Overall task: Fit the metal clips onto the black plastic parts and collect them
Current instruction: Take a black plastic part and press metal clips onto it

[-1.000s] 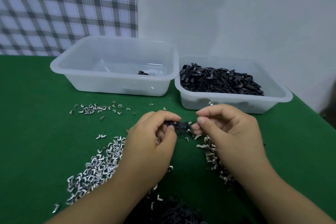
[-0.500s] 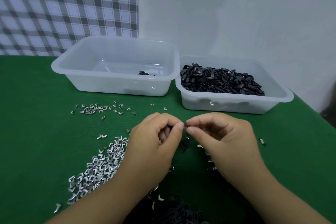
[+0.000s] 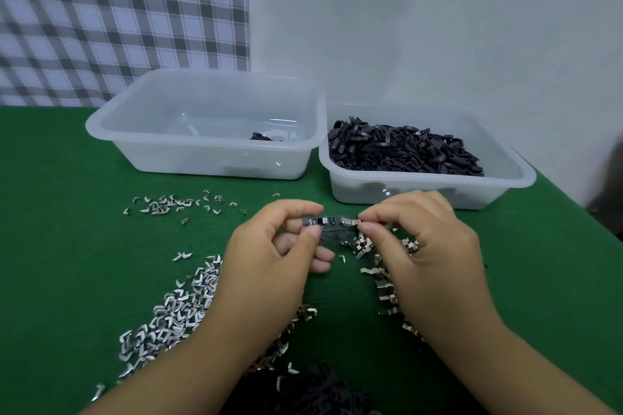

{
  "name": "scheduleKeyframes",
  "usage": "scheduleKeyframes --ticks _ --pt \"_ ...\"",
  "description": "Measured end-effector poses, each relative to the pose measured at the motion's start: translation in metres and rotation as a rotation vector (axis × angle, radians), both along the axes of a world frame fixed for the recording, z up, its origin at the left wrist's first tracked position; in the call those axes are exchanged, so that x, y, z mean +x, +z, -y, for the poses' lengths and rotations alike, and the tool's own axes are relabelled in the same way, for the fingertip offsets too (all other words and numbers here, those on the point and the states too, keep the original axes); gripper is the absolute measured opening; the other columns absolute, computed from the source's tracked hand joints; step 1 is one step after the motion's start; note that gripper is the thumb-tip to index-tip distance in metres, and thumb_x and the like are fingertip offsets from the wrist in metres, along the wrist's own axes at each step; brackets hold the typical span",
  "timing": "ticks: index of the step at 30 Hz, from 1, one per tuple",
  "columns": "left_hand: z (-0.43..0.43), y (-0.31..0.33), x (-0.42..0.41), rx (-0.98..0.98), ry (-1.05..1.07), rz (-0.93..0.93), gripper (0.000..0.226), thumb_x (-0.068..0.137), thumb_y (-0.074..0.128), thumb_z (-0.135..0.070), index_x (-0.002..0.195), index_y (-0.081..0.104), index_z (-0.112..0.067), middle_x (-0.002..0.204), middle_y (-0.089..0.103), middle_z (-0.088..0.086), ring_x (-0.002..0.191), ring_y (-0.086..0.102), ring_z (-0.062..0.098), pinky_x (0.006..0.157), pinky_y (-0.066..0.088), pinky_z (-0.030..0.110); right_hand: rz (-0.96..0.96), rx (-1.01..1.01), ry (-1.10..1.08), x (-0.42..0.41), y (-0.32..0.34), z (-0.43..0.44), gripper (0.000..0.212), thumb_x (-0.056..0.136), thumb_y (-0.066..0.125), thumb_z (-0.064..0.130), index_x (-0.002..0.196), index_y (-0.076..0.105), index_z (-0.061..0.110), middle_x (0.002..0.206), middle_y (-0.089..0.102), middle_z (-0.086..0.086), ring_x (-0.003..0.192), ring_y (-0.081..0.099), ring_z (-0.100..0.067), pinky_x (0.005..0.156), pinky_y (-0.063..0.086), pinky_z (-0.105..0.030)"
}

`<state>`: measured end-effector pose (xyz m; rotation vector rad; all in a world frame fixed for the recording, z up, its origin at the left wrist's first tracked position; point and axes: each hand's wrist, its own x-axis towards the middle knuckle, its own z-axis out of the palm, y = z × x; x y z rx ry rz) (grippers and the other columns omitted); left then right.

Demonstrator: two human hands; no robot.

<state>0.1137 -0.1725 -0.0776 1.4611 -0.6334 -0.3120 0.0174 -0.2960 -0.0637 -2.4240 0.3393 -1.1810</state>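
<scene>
Black part [image 3: 332, 230] held level over the middle of the green desk [image 3: 60, 246], its long axis running left to right between the two hands. The left hand [image 3: 276, 256] pinches the part's left end between thumb and forefinger. The right hand [image 3: 424, 246] meets the other end, its fingertips closed on a metal clip [image 3: 349, 221] set against the part's upper edge. Whether that clip is fully seated cannot be told.

The right hand is nearer the clip, so any seating push would likely run along the part toward the left hand, which braces it.

Loose clips [image 3: 384, 280] lie on the desk just beneath the right hand. A larger heap [image 3: 175, 310] spreads toward the near left corner, and a thin scatter [image 3: 161, 205] lies farther back. A dark pile [image 3: 320, 394], seemingly more parts, sits at the near edge between the forearms.

Two clear bins stand side by side along the far edge. The left bin [image 3: 111, 131] holds only a few dark pieces and is probably the collecting point. The right bin [image 3: 505, 178] is heaped with black parts [image 3: 404, 152].
</scene>
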Motion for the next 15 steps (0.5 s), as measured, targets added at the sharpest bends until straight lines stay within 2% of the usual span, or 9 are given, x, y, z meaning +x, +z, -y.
scheduleKeyframes --ticks 4,8,15 --pt "0.0002 0.0008 -0.0011 0.005 -0.006 0.01 0.028 0.087 0.06 0.002 0.086 0.069 -0.024 0.069 0.07 -0.001 0.058 0.07 0.014 0.055 0.053 0.016 -0.013 -0.107 -0.03 -0.0004 -0.0005 0.0001 0.008 0.077 0.073 0.007 0.079 0.07 0.013 0.076 0.061 0.006 0.079 0.052 -0.017 0.076 0.039 -0.017" --pt "0.0006 0.0011 -0.0022 -0.012 -0.013 0.014 0.027 0.087 0.06 0.004 0.086 0.07 -0.021 0.071 0.068 0.005 0.056 0.069 0.013 0.054 0.052 0.015 -0.043 -0.185 -0.035 -0.0016 -0.0013 0.0001 0.003 0.08 0.069 0.009 0.079 0.069 0.012 0.076 0.061 0.003 0.079 0.05 -0.019 0.076 0.04 -0.025" --pt "0.0012 0.0007 -0.0026 -0.007 -0.027 0.02 0.029 0.087 0.059 0.005 0.085 0.07 -0.021 0.066 0.066 -0.006 0.055 0.069 0.013 0.053 0.052 0.016 -0.06 -0.151 -0.014 -0.0011 -0.0006 0.0006 0.007 0.077 0.073 0.005 0.078 0.07 0.012 0.075 0.062 0.003 0.077 0.051 -0.021 0.074 0.041 -0.027"
